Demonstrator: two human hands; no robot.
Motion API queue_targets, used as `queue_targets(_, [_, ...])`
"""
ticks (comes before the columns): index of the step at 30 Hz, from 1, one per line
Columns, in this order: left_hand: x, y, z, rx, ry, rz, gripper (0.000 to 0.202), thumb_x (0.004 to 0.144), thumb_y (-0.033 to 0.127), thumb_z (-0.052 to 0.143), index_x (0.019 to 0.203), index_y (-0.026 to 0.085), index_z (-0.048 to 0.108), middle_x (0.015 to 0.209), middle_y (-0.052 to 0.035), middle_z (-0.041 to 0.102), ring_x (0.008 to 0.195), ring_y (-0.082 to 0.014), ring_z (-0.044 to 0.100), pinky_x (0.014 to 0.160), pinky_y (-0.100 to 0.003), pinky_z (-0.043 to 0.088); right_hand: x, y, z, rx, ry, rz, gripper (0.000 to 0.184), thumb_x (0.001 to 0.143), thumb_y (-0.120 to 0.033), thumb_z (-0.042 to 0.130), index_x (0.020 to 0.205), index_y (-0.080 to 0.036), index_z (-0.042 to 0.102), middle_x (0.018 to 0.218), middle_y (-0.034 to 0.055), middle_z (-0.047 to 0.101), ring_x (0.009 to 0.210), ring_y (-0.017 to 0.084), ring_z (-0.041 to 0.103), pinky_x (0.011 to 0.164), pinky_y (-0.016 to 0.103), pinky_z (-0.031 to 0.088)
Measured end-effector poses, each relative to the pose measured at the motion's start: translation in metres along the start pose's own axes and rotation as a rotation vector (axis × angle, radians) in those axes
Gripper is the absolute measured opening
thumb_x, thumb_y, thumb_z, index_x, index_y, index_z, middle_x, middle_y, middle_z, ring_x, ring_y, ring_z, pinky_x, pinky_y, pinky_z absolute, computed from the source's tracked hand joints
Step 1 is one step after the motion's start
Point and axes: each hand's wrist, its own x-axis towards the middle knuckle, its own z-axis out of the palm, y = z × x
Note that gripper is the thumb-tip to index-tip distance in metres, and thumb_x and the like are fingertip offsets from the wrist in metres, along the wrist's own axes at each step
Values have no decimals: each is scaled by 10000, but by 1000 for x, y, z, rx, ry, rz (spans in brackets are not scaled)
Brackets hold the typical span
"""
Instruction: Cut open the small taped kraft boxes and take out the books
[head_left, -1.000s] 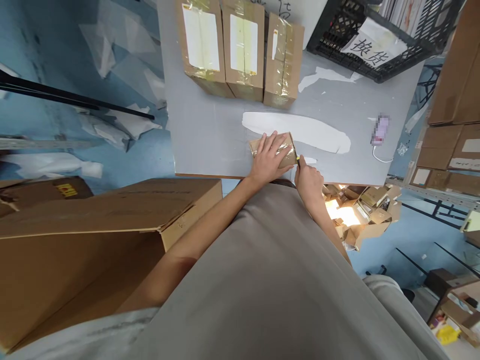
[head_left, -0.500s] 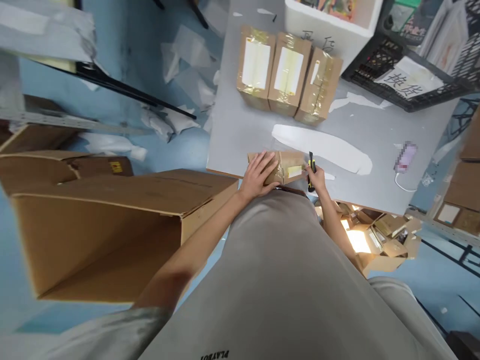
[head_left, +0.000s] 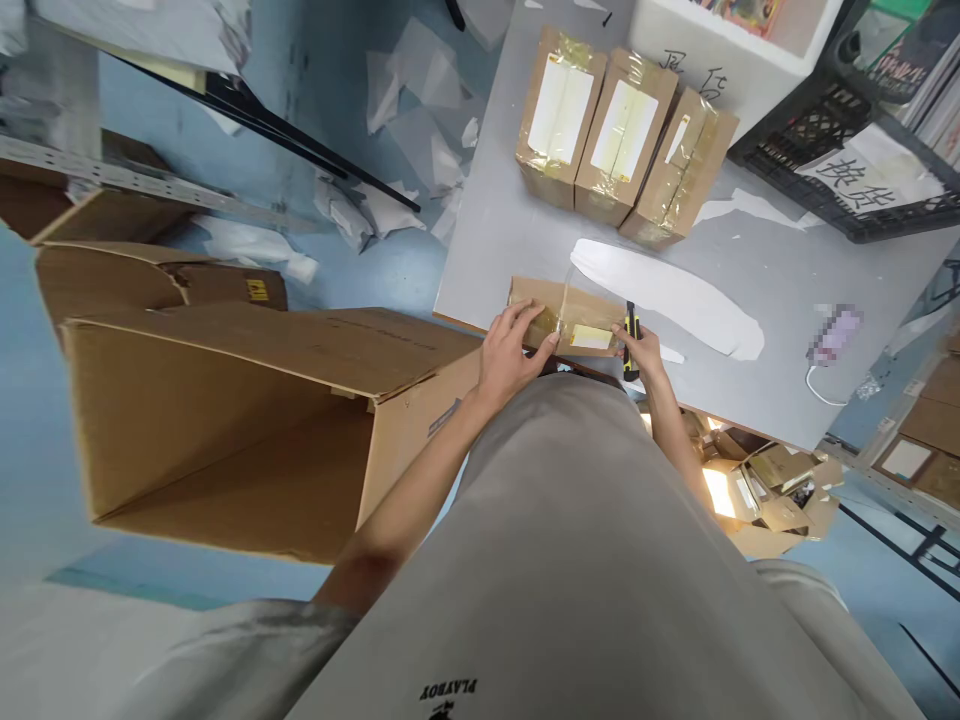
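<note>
A small taped cardboard box (head_left: pixel 570 312) with a yellowish label lies at the near edge of the grey table (head_left: pixel 487 250). My left hand (head_left: pixel 511 352) grips the box's left end, fingers curled over its top. My right hand (head_left: pixel 639 350) is closed around a black and yellow utility knife (head_left: pixel 631 336) at the box's right end, with the knife pointing away from me.
Three taped boxes (head_left: pixel 622 135) with white labels stand in a row at the table's far side, a long white paper strip (head_left: pixel 667 295) before them. A black crate (head_left: pixel 847 160) sits far right. A large open carton (head_left: pixel 247 420) stands left on the blue floor, amid paper scraps.
The box has been turned so its long side faces me and its label shows. My left hand shifted from lying flat on top to gripping the left end. The camera view swung left.
</note>
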Motion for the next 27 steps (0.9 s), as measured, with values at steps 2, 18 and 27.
queue_targets(2, [7,-5,5,-58,-9,-46,504,1073,531,692,1514,289,717,1590,-147,710,1472,-335,694,1225,-512,614,-6,0,-2,-7,45,-20,556,746,-649,970,870,-268,584,638,-81,591,550,160,629,524,282,502])
queue_targets(18, [33,-42,52,-214,-25,-475,282,989,426,771,1174,220,719,1346,-116,821,1002,-225,808,1001,-390,658,21,41,-52,-624,551,-21,431,1052,-168,497,1448,-51,619,1502,329,619,1261,363,736,1098,458,544])
queue_targets(27, [35,-32,46,-440,-10,-636,236,961,405,811,1048,215,700,1211,-97,815,1075,-257,801,748,-337,709,12,35,-28,-235,310,-284,335,1077,-477,557,1113,-185,718,1065,138,802,1026,286,741,1006,425,593])
